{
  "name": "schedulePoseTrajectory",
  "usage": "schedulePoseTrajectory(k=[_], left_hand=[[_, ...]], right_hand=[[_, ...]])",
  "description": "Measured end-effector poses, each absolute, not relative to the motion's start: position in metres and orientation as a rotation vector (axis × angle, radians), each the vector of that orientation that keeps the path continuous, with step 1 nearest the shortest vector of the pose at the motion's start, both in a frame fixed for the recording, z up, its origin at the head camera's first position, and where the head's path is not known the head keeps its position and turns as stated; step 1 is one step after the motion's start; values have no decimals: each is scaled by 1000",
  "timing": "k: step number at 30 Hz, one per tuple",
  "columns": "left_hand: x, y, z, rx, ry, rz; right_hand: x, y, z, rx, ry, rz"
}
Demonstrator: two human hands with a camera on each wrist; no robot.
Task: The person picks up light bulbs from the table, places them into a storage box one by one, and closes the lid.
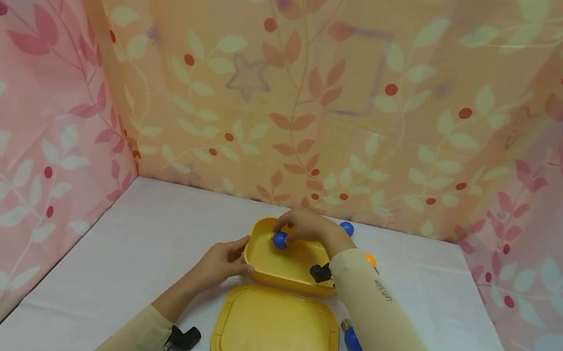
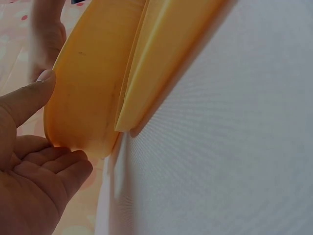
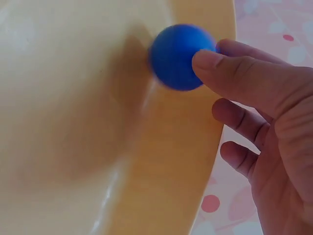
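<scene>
Nearest the person, a black wrist camera (image 1: pixel 184 338) on the left arm sits in front of the box (image 1: pixel 291 284) and to its left. A yellow lid (image 1: pixel 277 336) lies flat on the white desk (image 1: pixel 145 252), just in front of the box. Beside the lid, in front of the box's right end, a blue bulb (image 1: pixel 353 340) lies with its ridged base pointing away, partly covered by the right sleeve (image 1: pixel 390 330).

The left hand (image 1: pixel 217 261) holds the left end of the open yellow box, thumb at the near wall and fingers curved round the corner. Over the box's inside, towards its left end, the right hand (image 1: pixel 311 227) pinches a blue ball (image 1: pixel 279 240) between thumb and fingers; whether the ball touches the box's floor cannot be told.

An orange ball (image 1: pixel 369 258) shows to the right of the box, mostly hidden behind the right sleeve. Behind the box's right end sits a second blue ball (image 1: pixel 346 228). Beyond the box and desk hangs a leaf-patterned curtain (image 1: pixel 303 80).
</scene>
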State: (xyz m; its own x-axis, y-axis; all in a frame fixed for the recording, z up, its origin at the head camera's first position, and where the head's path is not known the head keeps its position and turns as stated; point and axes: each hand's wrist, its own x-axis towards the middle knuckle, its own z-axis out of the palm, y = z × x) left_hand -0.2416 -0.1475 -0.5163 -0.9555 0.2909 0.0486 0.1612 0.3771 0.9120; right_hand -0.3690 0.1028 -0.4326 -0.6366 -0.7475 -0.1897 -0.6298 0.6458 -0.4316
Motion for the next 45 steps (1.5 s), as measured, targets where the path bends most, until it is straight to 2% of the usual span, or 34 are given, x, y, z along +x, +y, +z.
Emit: schedulePoseTrajectory(k=[11,26,36,45], left_hand=[[-242,-146,-515,388,2499,1617],[-241,-146,-514,369,2491,1640],[-239,-146,-515,336,2483,1644],[-237,-145,-514,332,2494,1645]], right_hand=[[-365,115,-426,-1075,2556,-535],[-337,176,-386,-1126,2709,-652],[-297,213,-375,-1006,2827,-735],[-255,245,-383,-1027,2879,-837]])
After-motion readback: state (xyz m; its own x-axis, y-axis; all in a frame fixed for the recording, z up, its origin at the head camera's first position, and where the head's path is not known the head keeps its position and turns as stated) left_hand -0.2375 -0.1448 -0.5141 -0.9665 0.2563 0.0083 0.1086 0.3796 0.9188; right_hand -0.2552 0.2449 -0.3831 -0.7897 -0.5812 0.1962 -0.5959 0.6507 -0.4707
